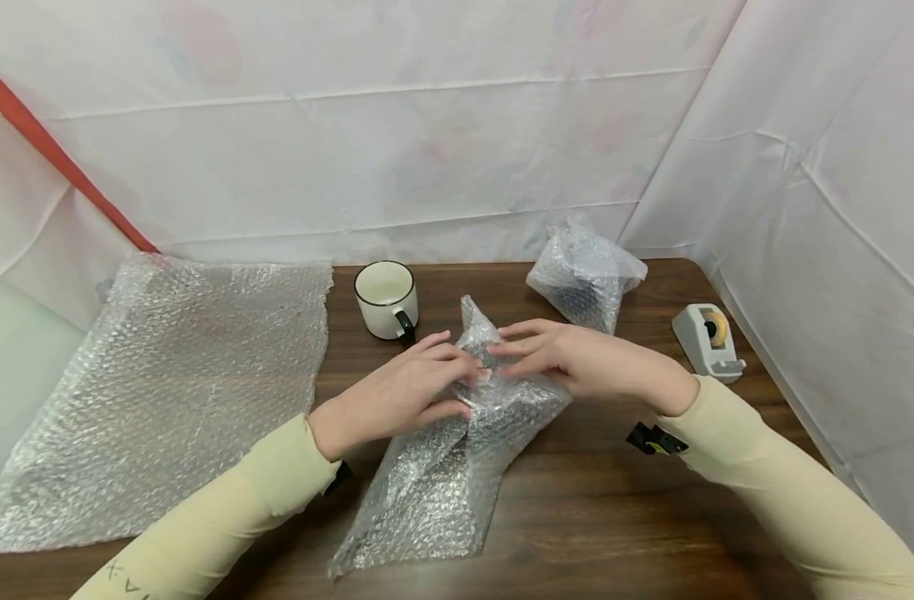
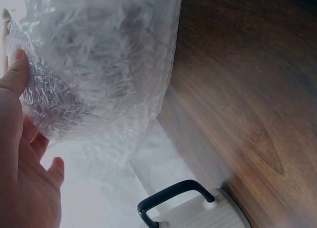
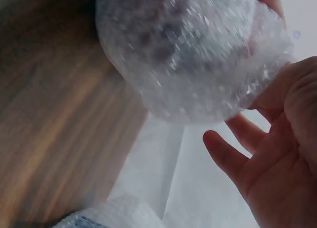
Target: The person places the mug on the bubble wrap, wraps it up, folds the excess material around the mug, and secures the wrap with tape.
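Observation:
A bundle of clear bubble wrap [image 1: 512, 408] lies at the middle of the table, a darker shape showing dimly through its layers in the right wrist view. Its long loose tail [image 1: 427, 508] spreads toward the near edge. From the left, my left hand [image 1: 412, 387] holds the folded wrap [image 2: 99, 65], thumb on the near face and other fingers behind. My right hand [image 1: 569, 358] grips the wrap [image 3: 188, 55] on the opposite side between thumb and fingers, with some fingers spread free. What the wrap encloses is mostly hidden.
A white mug [image 1: 382, 304] with black rim and handle stands behind my left hand. Another bubble-wrapped bundle [image 1: 584, 275] sits at the back right, near a tape dispenser [image 1: 707, 342]. A large flat bubble wrap sheet [image 1: 202, 392] covers the left side; white cloth [image 1: 427, 150] hangs behind.

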`<state>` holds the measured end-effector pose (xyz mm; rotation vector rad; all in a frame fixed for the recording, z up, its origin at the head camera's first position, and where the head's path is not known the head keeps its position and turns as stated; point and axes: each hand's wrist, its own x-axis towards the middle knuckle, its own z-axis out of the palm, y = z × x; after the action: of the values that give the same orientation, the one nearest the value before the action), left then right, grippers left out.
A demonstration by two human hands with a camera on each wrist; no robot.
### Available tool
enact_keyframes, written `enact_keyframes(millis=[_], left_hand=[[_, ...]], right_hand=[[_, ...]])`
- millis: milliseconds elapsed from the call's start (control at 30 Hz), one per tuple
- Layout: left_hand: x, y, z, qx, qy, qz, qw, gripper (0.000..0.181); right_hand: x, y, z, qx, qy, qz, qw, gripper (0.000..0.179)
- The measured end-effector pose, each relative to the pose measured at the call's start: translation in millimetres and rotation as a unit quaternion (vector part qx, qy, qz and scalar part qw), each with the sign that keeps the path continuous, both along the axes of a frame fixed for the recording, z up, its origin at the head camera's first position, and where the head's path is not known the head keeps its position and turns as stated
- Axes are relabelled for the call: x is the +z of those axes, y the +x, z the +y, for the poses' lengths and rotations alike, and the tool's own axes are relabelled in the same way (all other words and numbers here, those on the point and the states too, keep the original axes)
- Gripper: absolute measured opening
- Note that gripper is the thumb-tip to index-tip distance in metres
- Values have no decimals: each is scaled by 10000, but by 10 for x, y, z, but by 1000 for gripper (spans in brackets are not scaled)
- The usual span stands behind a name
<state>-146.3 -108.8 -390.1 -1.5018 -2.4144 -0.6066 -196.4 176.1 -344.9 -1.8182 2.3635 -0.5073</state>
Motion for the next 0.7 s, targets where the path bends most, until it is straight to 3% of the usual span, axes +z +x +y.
enact_keyframes(millis=[167, 433, 567, 700], left_hand=[[2, -3, 21, 170, 50, -185, 9997, 48], [-20, 26, -3, 108, 12, 10, 9999, 50], [25, 77, -60, 1, 20, 329, 9995, 49], [156, 187, -148, -224, -99, 857, 9960, 35]], right_hand=[[-94, 86, -21, -95, -65, 107, 9999, 55], [-198, 161, -54, -273, -359, 350, 9984, 46], [-196, 181, -77, -304, -451, 500, 9973, 42], [-194, 178, -84, -293, -509, 493, 9971, 41]])
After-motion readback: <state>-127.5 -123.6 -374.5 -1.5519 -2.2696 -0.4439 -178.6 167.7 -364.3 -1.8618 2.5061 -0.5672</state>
